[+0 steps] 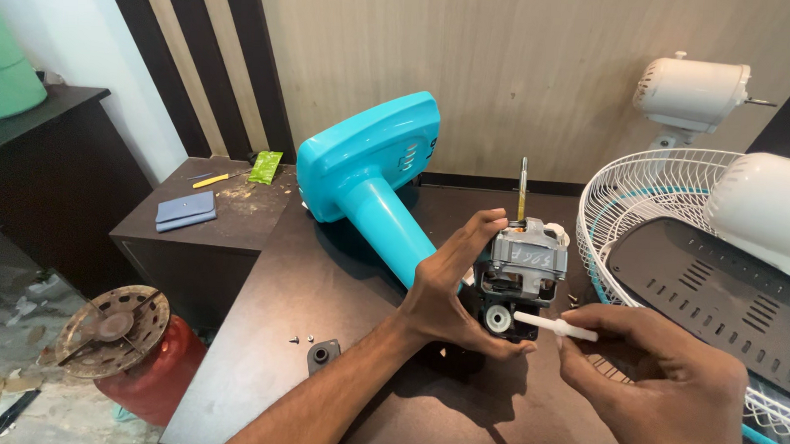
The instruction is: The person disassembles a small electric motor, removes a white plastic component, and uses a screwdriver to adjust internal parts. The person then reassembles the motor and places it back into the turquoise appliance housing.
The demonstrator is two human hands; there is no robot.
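Observation:
My left hand (445, 291) grips a grey fan motor (522, 272) with a black base and an upright metal shaft, holding it above the dark table (321, 290). Fingers wrap its left side and underside. My right hand (663, 385) pinches a small white plastic rod (555, 327), whose tip points at the white round hole in the motor's lower front. A turquoise fan stand (370, 176) lies tilted behind the motor, its tube running toward my left hand.
A white wire fan guard (645, 193) and a dark vented panel (720, 298) lie at right, white fan motor housings (694, 93) behind. Small screws (301, 340) and a grey bracket (322, 355) rest near the table's front. A side cabinet (200, 222) holds a blue cloth and screwdriver.

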